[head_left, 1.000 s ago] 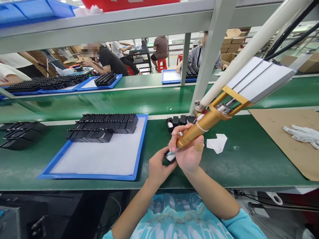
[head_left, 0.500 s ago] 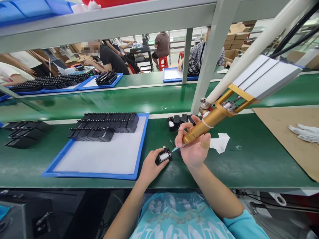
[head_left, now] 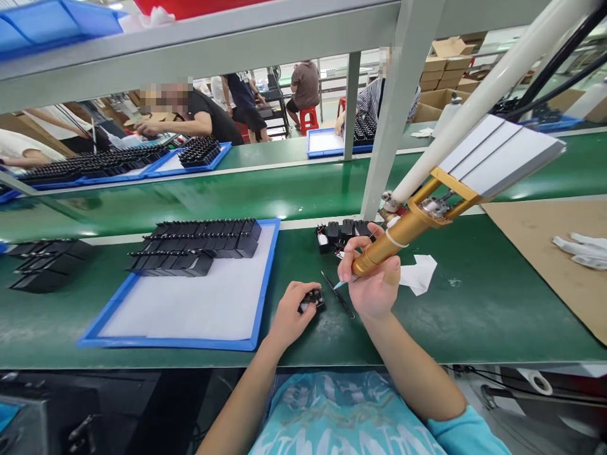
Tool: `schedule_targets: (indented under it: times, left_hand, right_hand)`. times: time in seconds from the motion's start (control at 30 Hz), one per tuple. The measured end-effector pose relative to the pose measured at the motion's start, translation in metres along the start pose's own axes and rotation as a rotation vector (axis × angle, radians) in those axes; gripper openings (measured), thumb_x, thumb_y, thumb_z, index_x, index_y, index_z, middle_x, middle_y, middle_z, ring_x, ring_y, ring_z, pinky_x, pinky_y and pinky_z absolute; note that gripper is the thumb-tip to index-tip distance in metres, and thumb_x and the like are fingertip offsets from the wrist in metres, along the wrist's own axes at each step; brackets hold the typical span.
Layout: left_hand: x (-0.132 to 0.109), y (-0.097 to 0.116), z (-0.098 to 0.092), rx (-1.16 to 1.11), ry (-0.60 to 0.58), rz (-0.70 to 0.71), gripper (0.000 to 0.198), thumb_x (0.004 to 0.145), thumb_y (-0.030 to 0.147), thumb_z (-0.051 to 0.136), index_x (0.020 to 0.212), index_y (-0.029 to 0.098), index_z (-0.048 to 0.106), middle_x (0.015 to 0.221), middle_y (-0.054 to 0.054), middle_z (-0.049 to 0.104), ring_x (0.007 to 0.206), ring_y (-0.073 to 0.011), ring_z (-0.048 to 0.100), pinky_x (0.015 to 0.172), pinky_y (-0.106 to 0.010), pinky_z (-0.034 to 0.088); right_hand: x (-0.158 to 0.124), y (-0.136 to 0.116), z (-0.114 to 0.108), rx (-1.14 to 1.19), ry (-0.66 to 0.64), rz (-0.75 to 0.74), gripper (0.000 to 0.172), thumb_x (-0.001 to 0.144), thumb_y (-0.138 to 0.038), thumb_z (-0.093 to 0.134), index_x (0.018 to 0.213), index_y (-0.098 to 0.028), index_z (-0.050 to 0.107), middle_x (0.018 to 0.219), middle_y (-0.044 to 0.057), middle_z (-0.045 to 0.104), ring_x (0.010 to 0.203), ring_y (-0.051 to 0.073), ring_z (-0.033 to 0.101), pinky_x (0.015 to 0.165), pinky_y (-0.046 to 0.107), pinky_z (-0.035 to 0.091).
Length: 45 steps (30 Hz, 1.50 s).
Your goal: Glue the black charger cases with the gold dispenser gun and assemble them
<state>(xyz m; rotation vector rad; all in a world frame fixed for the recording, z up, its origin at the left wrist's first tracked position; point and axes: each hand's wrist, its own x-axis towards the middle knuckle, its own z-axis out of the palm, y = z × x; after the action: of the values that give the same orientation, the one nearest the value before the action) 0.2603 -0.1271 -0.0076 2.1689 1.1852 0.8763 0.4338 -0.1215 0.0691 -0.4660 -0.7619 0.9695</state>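
My left hand (head_left: 293, 311) is closed on a small black housing (head_left: 318, 303) on the green bench, its fingers covering much of the top. My right hand (head_left: 372, 284) is wrapped round a gold dispensing tool (head_left: 393, 243) that hangs at a slant from a white arm. The tool's pale blue tip (head_left: 340, 284) points down and left, apart from the housing. Between my hands lies a pair of black tweezers (head_left: 344, 302). More black housings (head_left: 339, 234) are grouped just behind my right hand.
To the left, rows of black boxes (head_left: 199, 243) stand in a blue-edged tray (head_left: 256, 316). Further left sit more black boxes (head_left: 52, 262). White paper (head_left: 420, 275) and a brown sheet (head_left: 559, 253) with white gloves (head_left: 581, 249) lie right. A grey post (head_left: 386, 126) rises behind; co-workers sit beyond.
The tool's tip has drawn away from the housing, slightly to the right. My left fingers have shifted over the housing's top, and the tweezers show more fully.
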Motion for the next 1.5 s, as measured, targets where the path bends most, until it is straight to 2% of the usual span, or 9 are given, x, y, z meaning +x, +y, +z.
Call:
schedule_targets:
  times: [0.2,0.63,0.8,0.97,1.1,1.23,1.3,1.4,1.5]
  left_hand:
    - [-0.007,0.01,-0.013,0.256,-0.129,0.104,0.05,0.096,0.023,0.048,0.146,0.025,0.041,0.128,-0.009,0.064,0.108,-0.0228,0.057,0.095,-0.041,0.049]
    - [0.0,0.004,0.004,0.016,-0.028,0.107,0.018,0.095,0.022,0.049,0.103,0.022,0.065,0.111,-0.007,0.07,0.102,-0.0183,0.065,0.09,-0.033,0.052]
    - [0.001,0.001,0.002,0.326,-0.213,0.212,0.033,0.097,0.028,0.047,0.128,0.026,0.057,0.118,-0.007,0.066,0.099,-0.0203,0.064,0.085,-0.033,0.053]
    - [0.004,-0.001,-0.005,0.471,-0.381,0.168,0.04,0.096,0.033,0.049,0.135,0.028,0.051,0.102,-0.006,0.063,0.089,-0.0217,0.062,0.071,-0.032,0.053]
    - [0.005,0.001,-0.004,0.1,-0.311,-0.04,0.038,0.095,0.034,0.051,0.132,0.029,0.05,0.099,-0.004,0.058,0.088,-0.0204,0.06,0.073,-0.032,0.053]
    - [0.005,0.019,-0.002,-0.778,-0.102,-0.471,0.051,0.091,0.047,0.055,0.135,0.029,0.039,0.087,-0.001,0.056,0.068,-0.0156,0.058,0.05,-0.023,0.049]
    - [0.006,0.033,-0.004,-1.18,-0.03,-0.589,0.054,0.088,0.05,0.058,0.134,0.027,0.04,0.078,0.0,0.053,0.059,-0.0128,0.054,0.04,-0.017,0.041]
    - [0.007,0.05,-0.01,-1.56,-0.001,-0.62,0.049,0.085,0.046,0.064,0.126,0.024,0.047,0.076,0.0,0.052,0.057,-0.009,0.052,0.037,-0.011,0.036]
    - [0.006,0.059,-0.016,-1.701,-0.032,-0.548,0.042,0.086,0.043,0.064,0.123,0.025,0.052,0.079,-0.001,0.054,0.057,-0.008,0.053,0.035,-0.009,0.034]
  right_hand:
    - [-0.001,-0.002,-0.004,0.017,0.004,0.004,0.044,0.086,-0.063,0.047,0.114,-0.03,0.05,0.086,-0.001,0.06,0.044,0.009,0.048,0.043,0.027,0.039]
    - [-0.004,0.0,-0.006,0.023,-0.004,0.013,0.043,0.087,-0.061,0.048,0.117,-0.031,0.049,0.088,-0.001,0.06,0.046,0.009,0.049,0.046,0.027,0.039]
    - [-0.003,-0.001,-0.007,0.045,-0.006,-0.001,0.04,0.088,-0.058,0.049,0.116,-0.029,0.05,0.089,-0.001,0.06,0.047,0.009,0.05,0.046,0.026,0.039]
    - [-0.003,-0.001,-0.007,0.046,-0.011,-0.001,0.041,0.088,-0.059,0.049,0.116,-0.029,0.05,0.088,-0.001,0.06,0.047,0.009,0.05,0.045,0.026,0.039]
    - [-0.001,0.001,-0.008,0.056,-0.01,-0.019,0.038,0.089,-0.057,0.049,0.116,-0.029,0.051,0.09,-0.001,0.06,0.048,0.008,0.05,0.046,0.025,0.04]
    - [0.001,0.001,-0.009,0.058,0.0,-0.037,0.036,0.09,-0.055,0.049,0.115,-0.03,0.051,0.091,-0.001,0.06,0.048,0.008,0.05,0.047,0.025,0.04]
    - [0.002,0.001,-0.01,0.045,0.012,-0.043,0.035,0.09,-0.055,0.049,0.115,-0.03,0.052,0.09,-0.001,0.06,0.047,0.008,0.05,0.046,0.025,0.039]
    - [0.002,-0.001,-0.01,0.024,0.038,-0.038,0.036,0.089,-0.056,0.05,0.115,-0.03,0.052,0.089,-0.001,0.059,0.047,0.008,0.05,0.046,0.025,0.038]
    - [0.002,-0.001,-0.01,0.007,0.051,-0.024,0.037,0.088,-0.057,0.05,0.115,-0.031,0.051,0.089,-0.002,0.059,0.047,0.008,0.049,0.046,0.026,0.038]
